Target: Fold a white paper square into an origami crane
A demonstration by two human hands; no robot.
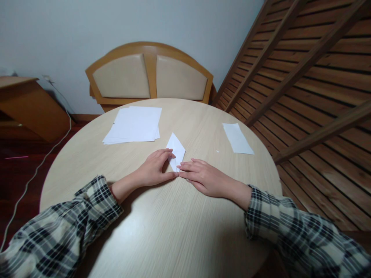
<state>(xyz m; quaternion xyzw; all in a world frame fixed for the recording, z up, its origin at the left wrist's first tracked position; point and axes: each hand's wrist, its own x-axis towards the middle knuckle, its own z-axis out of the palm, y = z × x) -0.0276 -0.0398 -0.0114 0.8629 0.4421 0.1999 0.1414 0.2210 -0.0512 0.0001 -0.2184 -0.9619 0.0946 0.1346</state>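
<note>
A small white folded paper [179, 148], shaped like a kite, lies on the round table with one point facing away from me. My left hand [155, 168] curves around its left side, fingertips resting on the paper and thumb at the near tip. From the right, my right hand [207, 177] has its fingers close together over the lower right part, with its thumb meeting the left thumb at that tip. Both hands grip the folded paper against the tabletop. Fingers cover its lower part, so the folds there are partly hidden.
A stack of white sheets [135, 124] lies at the back left of the table [156, 235]. A white paper strip [238, 139] is at the right, near a tiny paper scrap [217, 151]. Behind the table stands a padded headboard [153, 73]; wooden slats [315, 77] rise at right.
</note>
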